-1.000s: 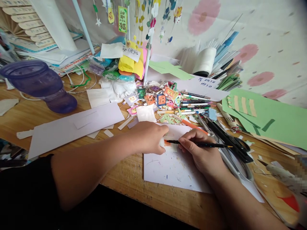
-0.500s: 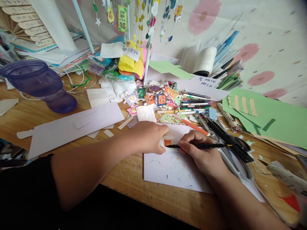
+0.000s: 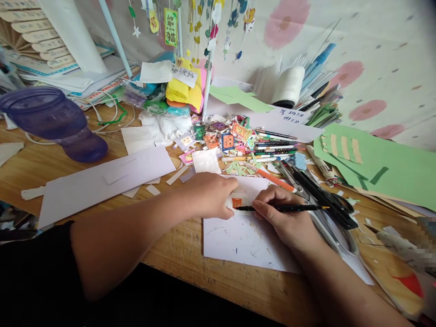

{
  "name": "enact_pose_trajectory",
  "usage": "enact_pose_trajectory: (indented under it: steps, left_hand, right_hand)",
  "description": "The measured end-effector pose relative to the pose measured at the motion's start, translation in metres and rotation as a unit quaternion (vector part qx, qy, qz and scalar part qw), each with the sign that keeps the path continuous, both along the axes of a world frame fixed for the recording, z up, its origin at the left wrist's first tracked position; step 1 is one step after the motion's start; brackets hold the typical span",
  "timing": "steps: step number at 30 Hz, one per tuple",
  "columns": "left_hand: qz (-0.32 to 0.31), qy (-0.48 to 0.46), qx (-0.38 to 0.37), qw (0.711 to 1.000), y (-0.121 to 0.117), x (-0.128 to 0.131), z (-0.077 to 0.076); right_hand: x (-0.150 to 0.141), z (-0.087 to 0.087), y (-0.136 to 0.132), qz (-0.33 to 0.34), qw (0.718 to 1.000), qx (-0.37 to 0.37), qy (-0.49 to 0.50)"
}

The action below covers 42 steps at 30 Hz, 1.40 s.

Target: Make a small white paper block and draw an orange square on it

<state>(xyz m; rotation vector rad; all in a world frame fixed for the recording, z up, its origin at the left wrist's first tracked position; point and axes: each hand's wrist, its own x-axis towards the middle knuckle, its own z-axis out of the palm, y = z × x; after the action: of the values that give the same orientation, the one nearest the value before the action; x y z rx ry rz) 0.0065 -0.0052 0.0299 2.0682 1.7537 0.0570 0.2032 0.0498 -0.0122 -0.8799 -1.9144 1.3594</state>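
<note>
A cluttered wooden desk [image 3: 190, 259] stands against a pale wall cloth printed with pink flowers, paper charms hanging above it. One purple cup [image 3: 51, 120] lies tipped at the far left, one white thread spool [image 3: 289, 86] stands at the back, one pair of black scissors [image 3: 327, 200] lies to the right, beside green paper sheets [image 3: 391, 168]. The left hand [image 3: 207, 195], curled nearly closed, pins one small orange square [image 3: 237, 202] onto a white sheet [image 3: 241, 240]. The right hand [image 3: 289, 218] pinches one black pen [image 3: 282, 208], tip touching the square.
</note>
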Motion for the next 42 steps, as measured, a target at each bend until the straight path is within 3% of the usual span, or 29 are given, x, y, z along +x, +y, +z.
enact_pose_trajectory:
  steps: [15, 22, 42]
  left_hand:
    - [-0.017, 0.013, 0.027, 0.999, 0.0, -0.002, -0.005]
    - [-0.008, 0.01, 0.012, 1.0, 0.0, -0.002, -0.005]
    - [-0.016, 0.015, 0.023, 1.0, 0.001, -0.001, -0.003]
  right_hand:
    - [0.006, -0.011, 0.008, -0.022, 0.994, -0.07, 0.083]
    - [0.002, -0.004, 0.003, -0.017, 0.999, -0.027, 0.02]
    - [0.002, -0.009, 0.008, -0.054, 0.989, -0.109, 0.08]
